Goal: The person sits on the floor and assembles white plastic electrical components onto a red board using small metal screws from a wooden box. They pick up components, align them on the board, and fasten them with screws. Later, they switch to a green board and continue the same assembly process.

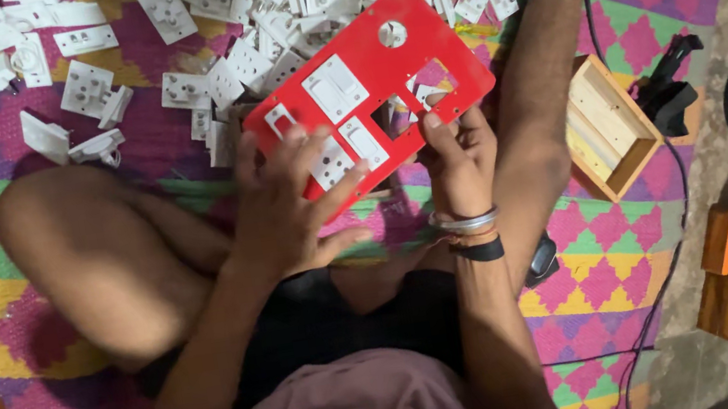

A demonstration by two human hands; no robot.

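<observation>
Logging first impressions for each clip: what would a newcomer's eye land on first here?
The bright red switch panel at centre, with white switches and sockets fitted and some cut-outs empty, held by the left hand and right hand. Behind it, along the top, a heap of loose white switch and socket modules sprawls over the patterned mat. An open wooden box sits to the right.

Bare arms and legs, no sleeves. The right wrist (469, 232) wears silver bangles and a black band. Shorts (306, 330) are dark.
</observation>
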